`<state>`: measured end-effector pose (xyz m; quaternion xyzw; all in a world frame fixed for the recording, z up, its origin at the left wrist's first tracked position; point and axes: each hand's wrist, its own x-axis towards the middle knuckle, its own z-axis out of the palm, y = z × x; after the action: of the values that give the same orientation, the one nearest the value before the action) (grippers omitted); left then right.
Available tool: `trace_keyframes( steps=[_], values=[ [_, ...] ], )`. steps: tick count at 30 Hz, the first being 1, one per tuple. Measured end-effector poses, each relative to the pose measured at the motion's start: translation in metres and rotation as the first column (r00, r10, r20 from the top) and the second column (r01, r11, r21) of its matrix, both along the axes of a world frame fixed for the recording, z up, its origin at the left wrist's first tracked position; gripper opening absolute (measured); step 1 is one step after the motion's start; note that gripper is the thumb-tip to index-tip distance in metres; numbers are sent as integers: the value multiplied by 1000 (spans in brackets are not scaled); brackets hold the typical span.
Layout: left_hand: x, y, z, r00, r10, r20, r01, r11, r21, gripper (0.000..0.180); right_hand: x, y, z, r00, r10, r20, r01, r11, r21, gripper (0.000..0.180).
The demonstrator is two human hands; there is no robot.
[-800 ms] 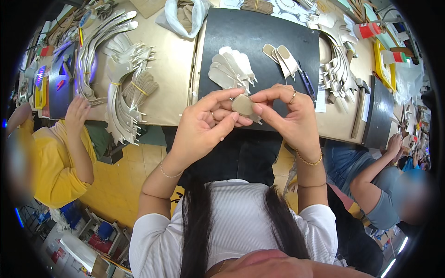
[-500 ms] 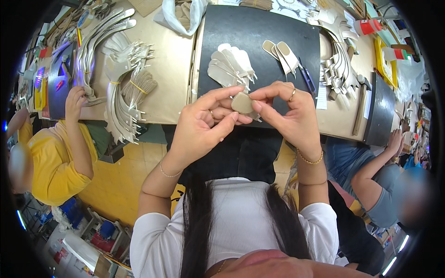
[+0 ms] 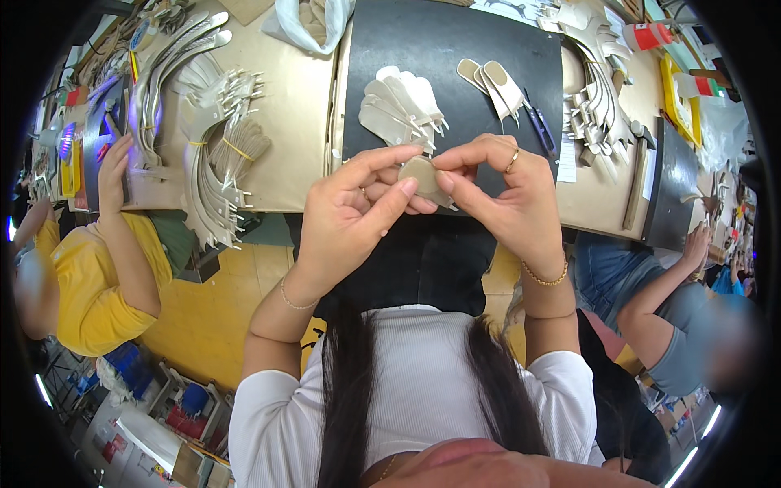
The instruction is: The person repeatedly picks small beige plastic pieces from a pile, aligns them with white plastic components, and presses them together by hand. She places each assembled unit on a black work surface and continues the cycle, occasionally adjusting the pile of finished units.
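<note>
Above the table's near edge, a small beige rounded leather-like piece (image 3: 420, 174) is held between my two hands. My left hand (image 3: 348, 210) grips its left side between thumb and fingers, the palm turned up. At its right edge, my right hand (image 3: 506, 189) pinches it with thumb and forefinger. Just beyond my hands, a fan of pale tabbed pieces (image 3: 397, 104) lies on a black board (image 3: 455, 39). Farther right on the board rest 3 similar pieces with tan faces (image 3: 493, 84). Beside them lies a dark blue slim tool (image 3: 538, 128), its exact kind unclear.
Bundles of long pale strips (image 3: 213, 179) cover the table at left, with more strips (image 3: 595, 89) at right. A hammer (image 3: 639, 171) lies near a second dark board (image 3: 674, 191). A plastic bag (image 3: 313, 24) stands behind. Co-workers sit on both sides, one in a yellow top (image 3: 106, 285).
The piece tilts slightly and shows more of its face, while both hands keep hold of it. The left co-worker's hand has shifted left.
</note>
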<state>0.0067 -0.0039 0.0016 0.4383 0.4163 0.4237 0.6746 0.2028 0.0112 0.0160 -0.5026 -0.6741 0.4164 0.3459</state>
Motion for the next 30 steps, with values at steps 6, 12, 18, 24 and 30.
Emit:
trace_keyframes(
  steps=[6, 12, 18, 24, 30],
  values=[
    [-2, 0, 2, 999, -10, -41, 9, 1000, -16, 35, 6, 1, -5, 981, -78, -180, 60, 993, -101, 21],
    [2, 1, 0, 996, 7, 93, -4, 1000, -26, 37, 10, 9, -11, 954, 5, -299, -152, 868, -472, 16],
    [-1, 2, 2, 999, -7, 45, 11, 994, -104, 32, 9, 9, -8, 927, -50, -372, -151, 858, -491, 15],
    [-3, 7, -6, 1000, -16, -17, 15, 1000, -10, 11, 9, 10, -6, 943, -79, -325, -107, 849, -517, 14],
    [-1, 5, -14, 985, 45, -166, -22, 991, 134, 12, 6, 8, -9, 960, -29, -278, -81, 923, -377, 24]
  ],
)
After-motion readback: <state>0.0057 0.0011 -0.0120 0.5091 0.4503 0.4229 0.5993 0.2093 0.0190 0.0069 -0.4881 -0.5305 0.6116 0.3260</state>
